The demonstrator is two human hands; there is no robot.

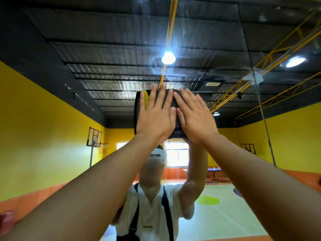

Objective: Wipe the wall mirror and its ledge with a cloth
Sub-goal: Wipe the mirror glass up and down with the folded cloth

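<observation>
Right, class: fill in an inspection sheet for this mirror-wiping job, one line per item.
Surface: wall mirror, streaky near the top; its ledge is out of view.
Job's things: dark cloth with a yellow patch, flat on the glass.
Clutter: blurred reddish thing at the lower left edge.
Grippers: left hand and right hand, fingers straight, press the cloth side by side.
Cables: nothing seen.
Surroundings: a reflected gym with yellow walls, a basketball hoop and a lit ceiling lamp.
</observation>
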